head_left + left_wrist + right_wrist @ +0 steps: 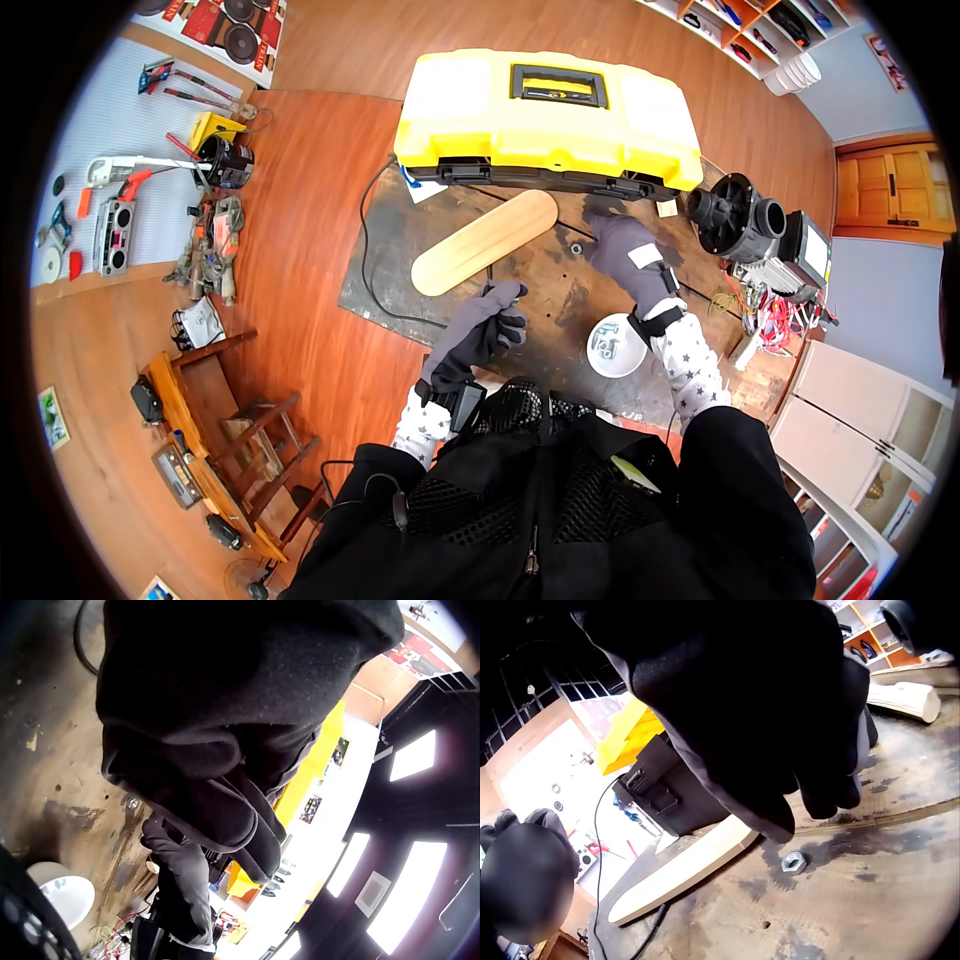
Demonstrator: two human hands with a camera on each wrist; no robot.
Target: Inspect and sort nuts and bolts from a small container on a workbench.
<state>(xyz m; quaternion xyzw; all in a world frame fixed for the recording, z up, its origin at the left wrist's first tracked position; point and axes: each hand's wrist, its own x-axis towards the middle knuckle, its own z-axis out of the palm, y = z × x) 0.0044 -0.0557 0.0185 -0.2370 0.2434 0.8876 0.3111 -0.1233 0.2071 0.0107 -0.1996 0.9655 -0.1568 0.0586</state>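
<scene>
My gloved left hand (475, 335) is raised near the table's front, its fingers loosely bent and nothing visible in them. My gloved right hand (630, 258) reaches low over the tabletop in front of the toolbox, fingers pointing down in the right wrist view. Just beside its fingertips lies a metal hex nut (793, 862). Left of the nut is a wooden board (485, 243) with rounded ends, lying diagonally. A white bowl (630, 364) holding several small metal parts stands near my right wrist. The palm side of the right hand is hidden.
A yellow toolbox (550, 130) with a black base stands along the table's back. To the right are a black pump (738, 218) and tangled wires (775, 325). A black cable (368, 250) curves along the left side. A wooden chair (230, 440) stands lower left.
</scene>
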